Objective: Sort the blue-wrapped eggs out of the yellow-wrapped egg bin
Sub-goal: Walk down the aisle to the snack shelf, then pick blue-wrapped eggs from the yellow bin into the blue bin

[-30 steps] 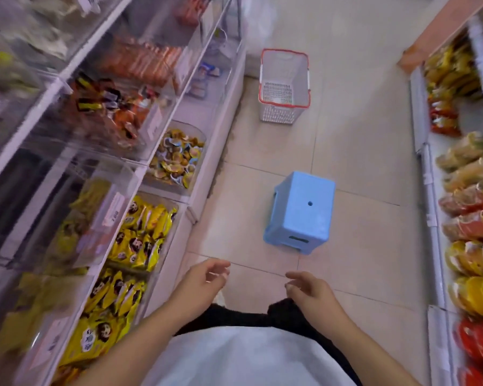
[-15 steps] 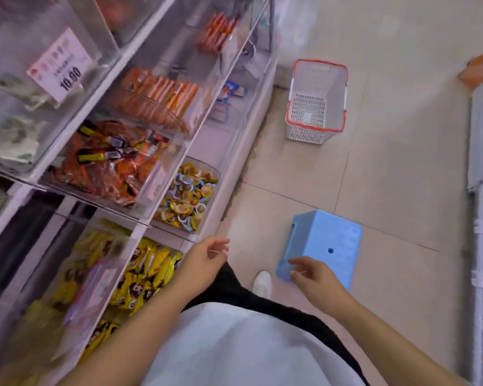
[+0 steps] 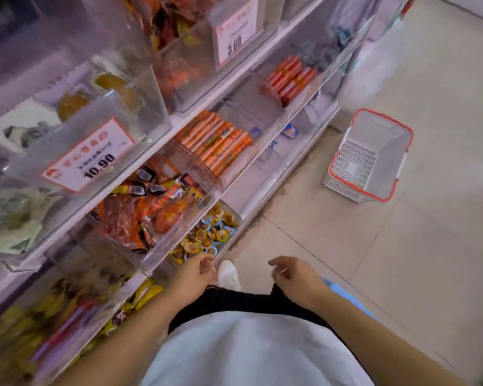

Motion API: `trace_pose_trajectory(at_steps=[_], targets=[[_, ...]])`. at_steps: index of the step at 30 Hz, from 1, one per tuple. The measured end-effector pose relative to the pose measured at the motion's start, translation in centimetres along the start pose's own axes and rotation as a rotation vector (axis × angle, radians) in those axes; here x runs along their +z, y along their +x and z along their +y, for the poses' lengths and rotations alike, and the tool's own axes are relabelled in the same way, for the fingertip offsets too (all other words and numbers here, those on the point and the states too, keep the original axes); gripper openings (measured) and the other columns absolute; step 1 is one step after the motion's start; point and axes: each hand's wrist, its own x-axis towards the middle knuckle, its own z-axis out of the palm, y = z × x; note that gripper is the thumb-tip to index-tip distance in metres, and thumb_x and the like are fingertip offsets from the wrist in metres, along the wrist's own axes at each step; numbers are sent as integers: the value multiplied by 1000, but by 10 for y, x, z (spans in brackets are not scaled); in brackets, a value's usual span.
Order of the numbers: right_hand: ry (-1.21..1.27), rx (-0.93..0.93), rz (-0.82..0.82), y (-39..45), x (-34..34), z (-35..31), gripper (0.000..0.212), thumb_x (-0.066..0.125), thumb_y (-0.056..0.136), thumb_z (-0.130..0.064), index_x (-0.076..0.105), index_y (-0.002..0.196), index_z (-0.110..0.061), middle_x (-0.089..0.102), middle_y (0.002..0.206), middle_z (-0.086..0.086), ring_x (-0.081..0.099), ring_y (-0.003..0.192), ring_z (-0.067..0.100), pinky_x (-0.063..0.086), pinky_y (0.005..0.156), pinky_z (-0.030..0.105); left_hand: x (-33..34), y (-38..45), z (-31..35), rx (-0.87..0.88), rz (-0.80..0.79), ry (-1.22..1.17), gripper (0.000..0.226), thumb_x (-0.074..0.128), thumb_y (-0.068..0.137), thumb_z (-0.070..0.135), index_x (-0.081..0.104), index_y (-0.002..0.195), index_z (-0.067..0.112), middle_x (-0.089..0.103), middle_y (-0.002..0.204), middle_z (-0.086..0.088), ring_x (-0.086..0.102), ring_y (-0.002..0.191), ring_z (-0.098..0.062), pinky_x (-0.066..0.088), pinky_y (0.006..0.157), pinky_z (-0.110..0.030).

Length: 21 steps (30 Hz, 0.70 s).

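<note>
Two hands hang empty above the floor. At left, the shelf [image 3: 179, 118] carries clear bins; on its lowest tier the egg bin [image 3: 236, 215] holds yellow-wrapped eggs [image 3: 191, 246] mixed with blue-wrapped eggs [image 3: 207, 220]. The left hand [image 3: 191, 271], fingers loosely curled, is just beside the bin's near end. The right hand [image 3: 293, 277], fingers likewise relaxed, is well apart from it. Risk: the bin above overhangs, so a blind reach may seize yellow eggs.

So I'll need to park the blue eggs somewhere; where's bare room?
The basket looks bare inside, and bare floor runs between it and the egg bin. The shelf bins are crowded. Both hands, left and right, hold nothing.
</note>
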Motion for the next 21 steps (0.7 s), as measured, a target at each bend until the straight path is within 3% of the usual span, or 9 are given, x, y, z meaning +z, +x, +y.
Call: trace_pose_trajectory(at_steps=[3,6,9,12,14,17,19,21], targets=[[-147,-96,-74,35,-23,-26,34,49,98,-30,61,130,-30,66,119,-7,62,95,9,46,81,18,-7,4,7,-82,15,-3,32,65,91,25,63,123,24,67,110,7,63,99,-10,51,94,-33],[-349,-213,-180,72,-38,-41,36,49,97,-30,60,132,-30,66,123,-4,62,105,15,49,92,25,-2,8,13,-182,113,-53,31,65,92,23,63,123,19,68,110,0,63,100,-17,51,93,-36],[-513,-329,-275,112,-45,-49,37,50,96,-29,59,131,-32,68,118,-6,63,106,14,42,85,18,8,12,17,-279,178,-57,35,61,94,25,60,127,17,67,115,-4,64,104,-22,51,93,-36],[-685,-466,-405,163,-44,-52,40,49,97,-27,55,136,-21,67,121,3,63,109,20,44,94,23,32,33,18,-374,321,-118,39,57,96,32,57,133,19,63,127,-4,60,114,-22,42,92,-21],[-784,-607,-469,201,-35,-51,44,48,97,-29,50,139,-16,61,129,10,60,113,26,46,96,30,49,52,14,-408,417,-102,43,53,96,40,59,133,19,63,128,-4,59,118,-23,38,90,-22],[-891,-856,-435,240,-6,-54,49,50,95,-25,44,143,-17,50,139,14,54,118,36,49,95,39,70,87,0,-344,522,-1,46,55,90,42,60,131,22,67,121,-5,62,112,-28,48,89,-31],[-870,-1002,-291,268,21,-60,58,54,92,-25,39,148,-20,42,146,14,49,125,38,49,95,41,74,116,-12,-295,660,102,41,59,90,31,59,131,28,66,126,-4,61,112,-27,50,88,-33],[-834,-1170,-155,290,54,-60,72,58,86,-23,32,153,-22,32,154,13,41,133,37,45,102,43,78,145,-34,-183,826,200,45,58,85,23,62,130,21,62,132,-7,57,119,-32,50,94,-38]])
